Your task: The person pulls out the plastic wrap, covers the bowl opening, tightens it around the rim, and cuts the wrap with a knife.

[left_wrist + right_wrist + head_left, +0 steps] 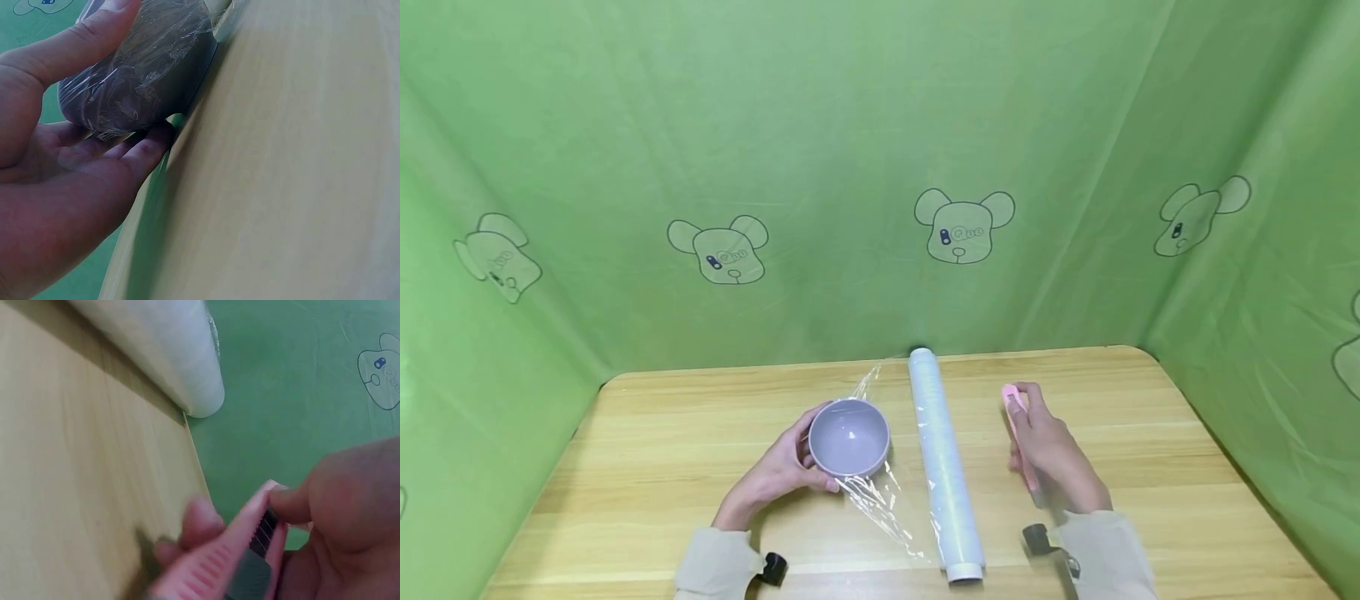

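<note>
Bowl (850, 437), lavender-grey and mouth up, sits in the grasp of a person's left hand (782, 462) near the middle of a wood-grained table (655, 467), fingers round its side and thumb by the near rim. Crinkled clear film (880, 510) clings to the bowl's outer wall and spreads past it toward both the far and near edges. Just to the bowl's right, a long roll of plastic wrap (946, 467) lies lengthwise from the far edge toward the near one. Beyond the roll, the right hand (1051, 450) clutches a pink cutter (1011, 400), its grey tip angled toward the near side. Green cloth (850, 150) printed with bear heads hangs behind.
</note>
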Demonstrator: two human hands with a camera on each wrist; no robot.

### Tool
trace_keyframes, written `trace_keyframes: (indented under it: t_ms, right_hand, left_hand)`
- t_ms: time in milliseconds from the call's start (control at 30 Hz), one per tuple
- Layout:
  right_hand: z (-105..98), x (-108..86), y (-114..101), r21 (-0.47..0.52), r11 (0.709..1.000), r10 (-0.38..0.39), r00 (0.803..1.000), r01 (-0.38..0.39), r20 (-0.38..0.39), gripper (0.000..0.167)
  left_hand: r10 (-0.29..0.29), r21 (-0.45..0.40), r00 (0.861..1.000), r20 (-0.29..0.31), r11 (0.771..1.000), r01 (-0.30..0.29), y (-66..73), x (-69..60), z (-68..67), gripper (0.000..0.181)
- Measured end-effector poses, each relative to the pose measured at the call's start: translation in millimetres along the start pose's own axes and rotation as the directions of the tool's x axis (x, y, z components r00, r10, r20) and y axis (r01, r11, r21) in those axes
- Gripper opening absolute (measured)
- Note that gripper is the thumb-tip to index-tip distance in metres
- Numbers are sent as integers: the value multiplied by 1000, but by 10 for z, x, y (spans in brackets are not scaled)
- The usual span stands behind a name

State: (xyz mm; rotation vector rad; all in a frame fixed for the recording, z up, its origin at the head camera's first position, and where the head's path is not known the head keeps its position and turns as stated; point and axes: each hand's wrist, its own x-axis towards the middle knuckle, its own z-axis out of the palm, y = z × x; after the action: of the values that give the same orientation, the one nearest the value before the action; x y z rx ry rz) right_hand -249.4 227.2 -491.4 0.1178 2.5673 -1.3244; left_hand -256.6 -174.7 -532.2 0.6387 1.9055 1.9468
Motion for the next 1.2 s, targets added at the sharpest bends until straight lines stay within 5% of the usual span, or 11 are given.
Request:
trace_keyframes:
  t_ms: [233, 600, 933, 1200]
  right_hand:
    - [-79, -12, 34, 10, 995, -95, 990, 94, 107, 66]
    - [-117, -35, -17, 218, 974, -79, 994, 61, 75, 55]
    - [-103, -56, -116, 174, 970, -178, 983, 169, 40, 55]
    - [-95, -47, -124, 163, 970, -186, 982, 182, 9, 49]
  left_hand:
    - [-5, 7, 1000, 0, 1000, 5, -10, 22, -4, 117]
    - [-7, -3, 1000, -5, 1000, 7, -13, 19, 8, 117]
    - [-9, 11, 1000, -12, 1000, 9, -29, 17, -3, 116]
    - [-5, 18, 1000, -6, 1000, 5, -20, 11, -9, 117]
